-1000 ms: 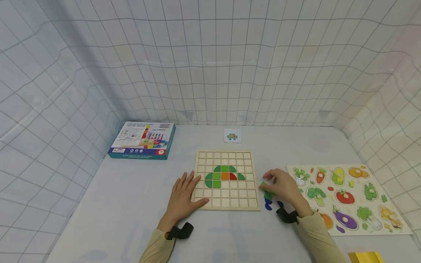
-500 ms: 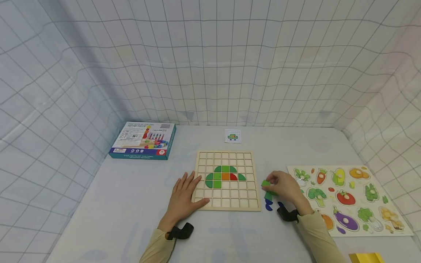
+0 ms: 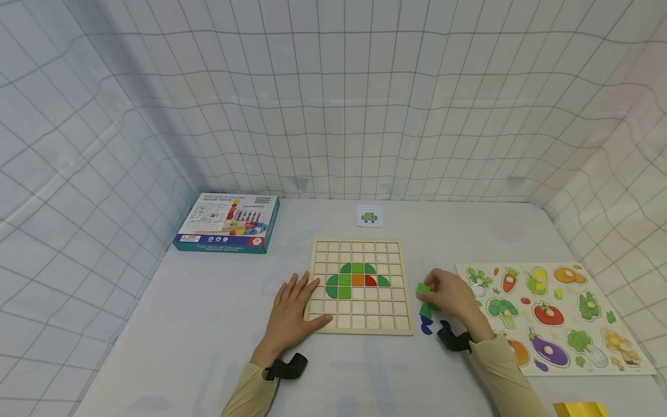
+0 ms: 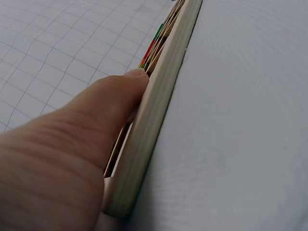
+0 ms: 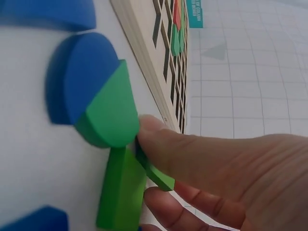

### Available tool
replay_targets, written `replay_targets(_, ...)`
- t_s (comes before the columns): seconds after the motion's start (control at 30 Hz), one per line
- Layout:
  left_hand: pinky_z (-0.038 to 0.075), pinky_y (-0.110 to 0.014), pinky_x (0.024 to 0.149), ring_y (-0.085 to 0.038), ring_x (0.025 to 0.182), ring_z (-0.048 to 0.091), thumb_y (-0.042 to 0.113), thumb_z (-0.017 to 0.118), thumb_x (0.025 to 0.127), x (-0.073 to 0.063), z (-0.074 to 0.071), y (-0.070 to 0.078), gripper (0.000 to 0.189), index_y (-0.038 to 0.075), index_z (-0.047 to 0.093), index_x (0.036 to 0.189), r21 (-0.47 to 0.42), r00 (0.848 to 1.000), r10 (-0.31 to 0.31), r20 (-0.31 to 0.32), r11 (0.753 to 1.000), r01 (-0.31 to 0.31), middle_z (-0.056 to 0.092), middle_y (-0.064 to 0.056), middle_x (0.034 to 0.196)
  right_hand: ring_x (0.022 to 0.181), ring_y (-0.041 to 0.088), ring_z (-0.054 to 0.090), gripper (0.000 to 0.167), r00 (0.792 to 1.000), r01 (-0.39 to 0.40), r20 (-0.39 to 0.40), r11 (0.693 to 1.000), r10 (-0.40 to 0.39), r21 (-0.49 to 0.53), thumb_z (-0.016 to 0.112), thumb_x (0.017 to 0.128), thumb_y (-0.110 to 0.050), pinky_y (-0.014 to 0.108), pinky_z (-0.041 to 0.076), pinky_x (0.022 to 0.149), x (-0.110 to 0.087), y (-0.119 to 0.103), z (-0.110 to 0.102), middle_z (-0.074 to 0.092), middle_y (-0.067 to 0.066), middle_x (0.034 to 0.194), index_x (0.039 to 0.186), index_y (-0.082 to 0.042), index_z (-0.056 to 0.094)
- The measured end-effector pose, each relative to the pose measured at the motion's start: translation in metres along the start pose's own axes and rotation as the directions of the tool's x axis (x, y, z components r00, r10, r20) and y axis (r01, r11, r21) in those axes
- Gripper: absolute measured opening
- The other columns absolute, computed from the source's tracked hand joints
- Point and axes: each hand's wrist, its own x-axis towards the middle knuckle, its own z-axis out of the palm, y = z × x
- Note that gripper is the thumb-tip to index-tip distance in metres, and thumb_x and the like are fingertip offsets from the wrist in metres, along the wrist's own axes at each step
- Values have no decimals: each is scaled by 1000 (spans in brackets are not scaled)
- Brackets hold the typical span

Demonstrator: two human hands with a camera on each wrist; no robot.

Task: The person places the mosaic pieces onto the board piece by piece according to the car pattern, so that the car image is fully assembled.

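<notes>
My left hand [image 3: 292,313] lies with fingers spread on the left edge of a wooden grid board [image 3: 380,324]. Its thumb [image 4: 115,91] rests over the board's near rim in the left wrist view. Right of the board, my right hand [image 3: 449,295] pinches a light green square tile [image 3: 423,288] between thumb and fingers. Under and beside those fingers lie a darker green quarter-round tile [image 5: 113,110], another light green tile [image 5: 120,192] and blue rounded tiles [image 5: 86,77]. Green, orange and red tiles [image 3: 358,280] sit in the board's middle squares.
A small pattern card [image 3: 369,216] lies behind the board. To the right is a vegetable puzzle board [image 3: 521,324], partly beneath the right forearm's line. A toy box [image 3: 226,223] stands at the back left, and a yellow object [image 3: 581,409] shows at the bottom right.
My right hand has picked at the small pile and now pinches the light green tile, whose face shows more at the fingertips. My left hand stays on the board.
</notes>
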Motion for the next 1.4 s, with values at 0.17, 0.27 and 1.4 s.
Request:
replay_targets(0.17, 5, -48, 112, -30, 142, 12, 58, 67, 78, 0, -1, 0, 84, 13, 42, 145, -4, 1000, 7, -6, 1000, -7, 27, -10, 153, 62, 16, 48, 25, 999, 17, -42, 1000, -16, 19, 79, 76, -17, 30, 38, 54, -3, 0, 1, 55, 0, 73, 88, -6, 60)
replay_targets(0.27, 5, -48, 112, -30, 142, 11, 58, 67, 78, 0, 0, 0, 84, 14, 42, 145, -1, 1000, 5, -1, 1000, -5, 27, -9, 153, 61, 15, 50, 23, 997, 37, -68, 999, -34, 38, 78, 77, -15, 30, 40, 53, -4, 1, 3, 56, 0, 73, 87, -6, 60)
replay_targets(1.4, 3, -46, 113, -28, 143, 9, 60, 66, 78, 0, 1, 0, 85, 15, 41, 146, 18, 1000, -14, 12, 1000, 14, 25, -8, 154, 63, 11, 50, 16, 943, 331, -70, 908, -324, 258, 78, 78, -6, 24, 44, 56, 10, -66, 48, 55, -5, 71, 81, -9, 62)
